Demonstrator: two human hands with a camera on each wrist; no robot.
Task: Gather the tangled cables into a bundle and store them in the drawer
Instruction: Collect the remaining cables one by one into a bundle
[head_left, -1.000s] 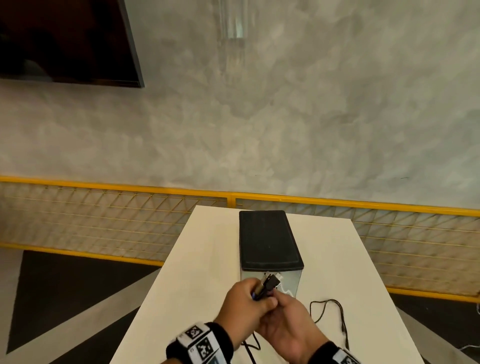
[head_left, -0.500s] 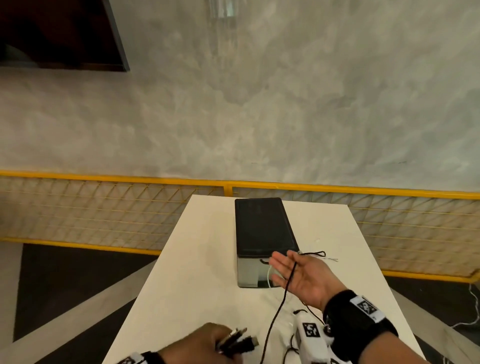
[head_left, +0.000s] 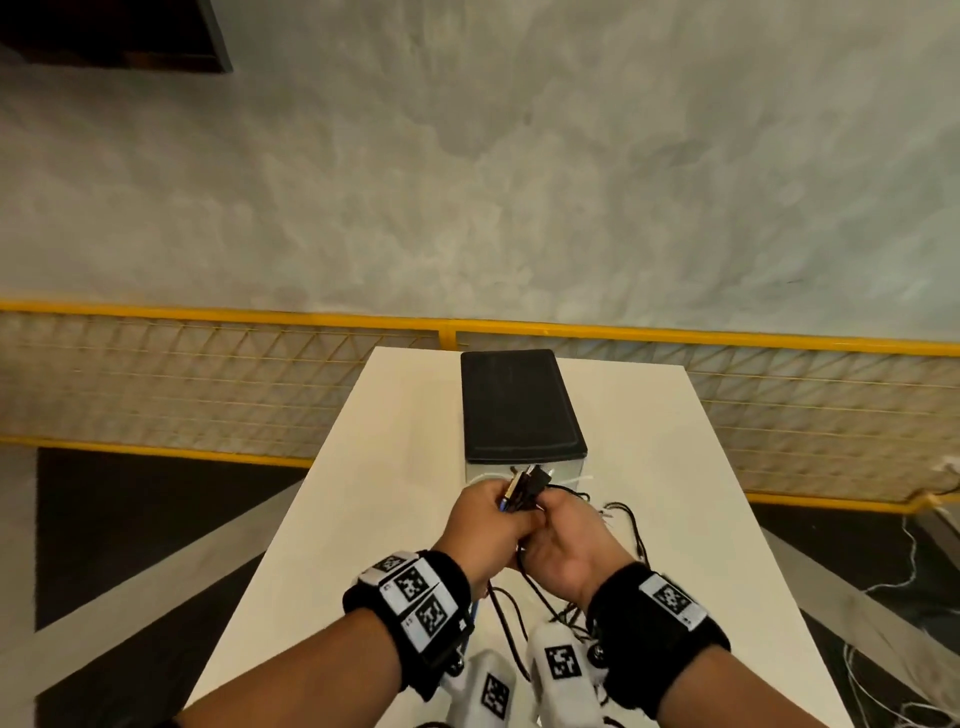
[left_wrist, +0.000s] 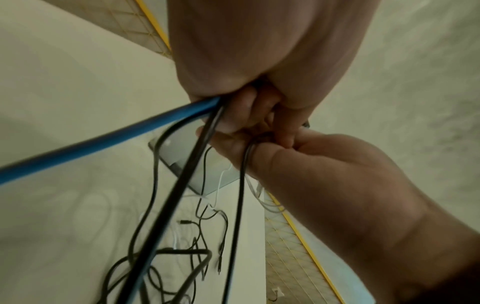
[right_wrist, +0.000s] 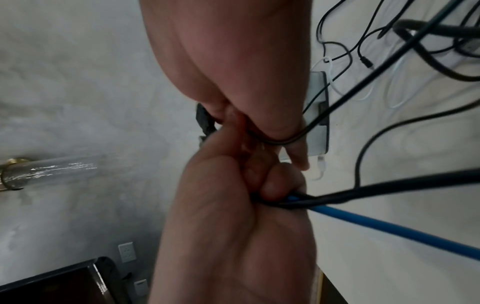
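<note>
Black and blue cables (head_left: 524, 491): plug ends bunched above the tabletop (head_left: 395, 467), slack trailing toward its near edge.
Left hand (head_left: 485, 522): fist round the cables.
Right hand (head_left: 569, 540): fingers curled on the cables.
Drawer unit (head_left: 519, 405): tabletop centre, toward far edge.

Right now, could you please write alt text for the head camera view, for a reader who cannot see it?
Two hands meet above a white table: the left hand grips a bunch of cable ends and the right hand holds cables beside it. Loose black cables trail over the table in front of a grey drawer box with a black top.

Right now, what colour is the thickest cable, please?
Blue cable, clearest in the left wrist view.
</note>
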